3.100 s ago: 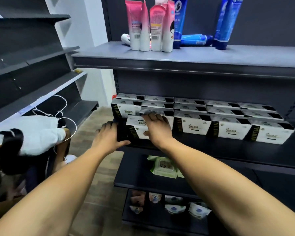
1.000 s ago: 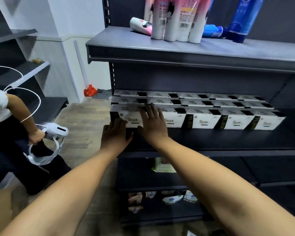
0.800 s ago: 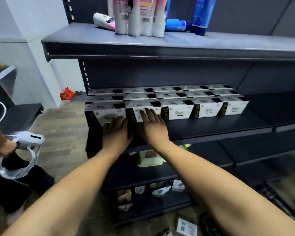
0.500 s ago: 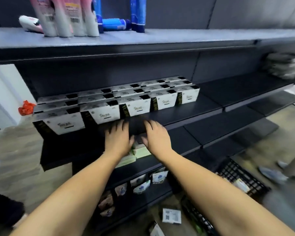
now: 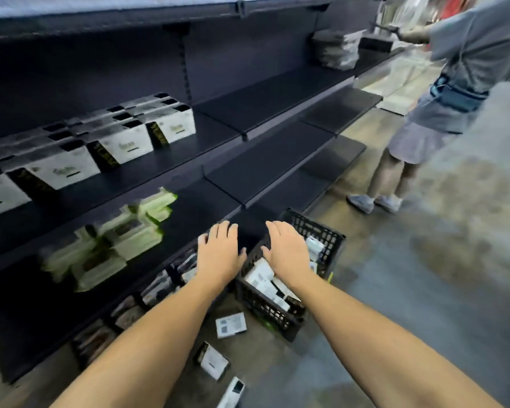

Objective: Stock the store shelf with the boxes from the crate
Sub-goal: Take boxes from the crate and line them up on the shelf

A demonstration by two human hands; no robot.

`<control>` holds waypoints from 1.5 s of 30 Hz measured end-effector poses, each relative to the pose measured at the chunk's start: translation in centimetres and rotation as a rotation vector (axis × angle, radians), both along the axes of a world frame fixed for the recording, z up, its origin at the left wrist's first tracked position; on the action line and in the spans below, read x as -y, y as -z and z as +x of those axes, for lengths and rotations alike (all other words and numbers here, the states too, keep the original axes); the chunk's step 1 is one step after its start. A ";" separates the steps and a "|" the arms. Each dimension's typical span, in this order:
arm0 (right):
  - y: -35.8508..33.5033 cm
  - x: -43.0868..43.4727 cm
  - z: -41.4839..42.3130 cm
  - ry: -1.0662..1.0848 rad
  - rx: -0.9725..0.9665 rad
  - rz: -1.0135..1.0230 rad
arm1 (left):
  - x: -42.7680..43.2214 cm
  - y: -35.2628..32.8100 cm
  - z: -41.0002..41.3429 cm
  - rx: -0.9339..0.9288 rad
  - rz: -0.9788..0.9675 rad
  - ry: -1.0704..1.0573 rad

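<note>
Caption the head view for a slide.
Left hand and right hand, open, hover by the black crate of boxes.

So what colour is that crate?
Black, with lattice walls. The crate shows best in the head view.

Of the person, only two hands and two forearms are shown. The left hand [image 5: 220, 251] and the right hand [image 5: 287, 251] are bare. The left forearm [image 5: 147, 334] and the right forearm [image 5: 365, 328] are left uncovered as far as they are seen. Finer detail of the fingers [image 5: 223, 234] is lost to blur.
</note>
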State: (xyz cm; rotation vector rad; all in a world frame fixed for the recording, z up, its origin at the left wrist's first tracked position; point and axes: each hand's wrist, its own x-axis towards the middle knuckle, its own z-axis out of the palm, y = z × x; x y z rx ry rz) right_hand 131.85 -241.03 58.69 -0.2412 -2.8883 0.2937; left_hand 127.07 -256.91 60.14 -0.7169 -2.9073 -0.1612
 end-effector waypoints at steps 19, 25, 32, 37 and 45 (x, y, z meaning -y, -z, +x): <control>3.4 -19.5 15.4 0.203 0.150 -0.065 | -19.7 5.9 9.4 0.180 -0.073 0.180; 5.2 -20.3 10.6 0.063 0.216 -0.041 | -19.1 8.7 5.1 0.231 -0.058 0.109; 6.3 -21.0 1.7 -0.121 0.293 -0.003 | -17.2 10.7 -1.4 0.352 -0.090 -0.101; 6.9 -23.5 -3.0 -0.217 0.280 0.012 | -18.5 10.9 -4.1 0.396 -0.120 -0.149; 8.9 -29.0 -7.4 -0.465 0.303 0.051 | -22.1 11.7 -3.5 0.429 -0.102 -0.402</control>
